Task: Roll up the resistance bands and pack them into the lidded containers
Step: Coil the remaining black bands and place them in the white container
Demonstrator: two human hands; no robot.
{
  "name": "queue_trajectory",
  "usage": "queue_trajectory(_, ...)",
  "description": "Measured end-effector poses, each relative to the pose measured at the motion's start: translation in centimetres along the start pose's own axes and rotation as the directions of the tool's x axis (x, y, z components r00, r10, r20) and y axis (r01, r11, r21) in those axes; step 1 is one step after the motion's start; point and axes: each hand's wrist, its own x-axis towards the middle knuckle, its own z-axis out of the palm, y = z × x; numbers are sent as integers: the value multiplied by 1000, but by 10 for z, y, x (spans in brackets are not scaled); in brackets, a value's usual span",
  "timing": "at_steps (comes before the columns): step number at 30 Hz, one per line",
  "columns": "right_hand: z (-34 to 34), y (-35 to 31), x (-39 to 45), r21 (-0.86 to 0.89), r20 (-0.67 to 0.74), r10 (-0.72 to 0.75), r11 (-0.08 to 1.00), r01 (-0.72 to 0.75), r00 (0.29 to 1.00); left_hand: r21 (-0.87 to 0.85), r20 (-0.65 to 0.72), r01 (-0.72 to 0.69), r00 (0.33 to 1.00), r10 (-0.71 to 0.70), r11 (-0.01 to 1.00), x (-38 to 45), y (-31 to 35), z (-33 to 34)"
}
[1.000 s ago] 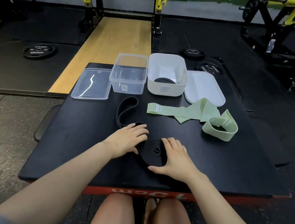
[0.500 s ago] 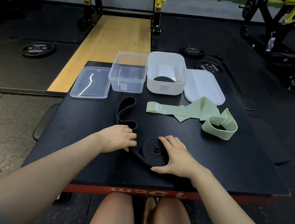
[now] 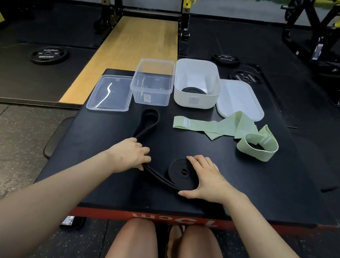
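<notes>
A black resistance band lies on the black platform [image 3: 266, 186], partly wound into a flat coil [image 3: 180, 170] near the front edge. My right hand [image 3: 209, 178] cups the coil's right side, thumb at its near edge and fingers curved over its far edge. My left hand [image 3: 130, 156] grips the loose strand just left of the coil. The band's unrolled loop [image 3: 149, 116] stretches away toward the containers. Light green bands [image 3: 215, 127] lie flat to the right, one standing as a loop [image 3: 258, 146]. A white container [image 3: 197, 82] holds a rolled black band [image 3: 194, 90].
An empty clear container [image 3: 152, 82] stands left of the white one, its clear lid [image 3: 110, 93] beside it. The white lid [image 3: 241, 99] lies at the right. Weight plates [image 3: 48, 53] and rack frames surround the platform. My knees sit below the front edge.
My left hand has slid left off the coil and now grips the loose strand. The coil shows more fully beside my right hand.
</notes>
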Motion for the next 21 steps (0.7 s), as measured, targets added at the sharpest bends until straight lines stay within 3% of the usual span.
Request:
queue_trajectory(2, 0, 0, 0, -2, -1, -2, 1000, 2, 1000, 21, 57, -13, 998, 12, 1000, -4, 0, 0)
queue_trajectory(11, 1, 1, 0, -4, 7, -13, 1000, 13, 1000, -69, 22, 13, 1000, -11, 998, -8, 4, 5)
queue_trajectory(14, -1, 2, 2, -7, 28, -29, 1000, 30, 999, -228, 47, 62, 998, -52, 972, -6, 8, -2)
queue_trajectory(18, -3, 4, 6, -1, 62, -38, 999, 38, 997, -542, 5, 137, 987, -159, 829, 10, 35, -18)
queue_trajectory(21, -7, 5, 8, 23, 75, -46, 999, 44, 996, -615, 28, 161, 983, -182, 772, 25, 53, -28)
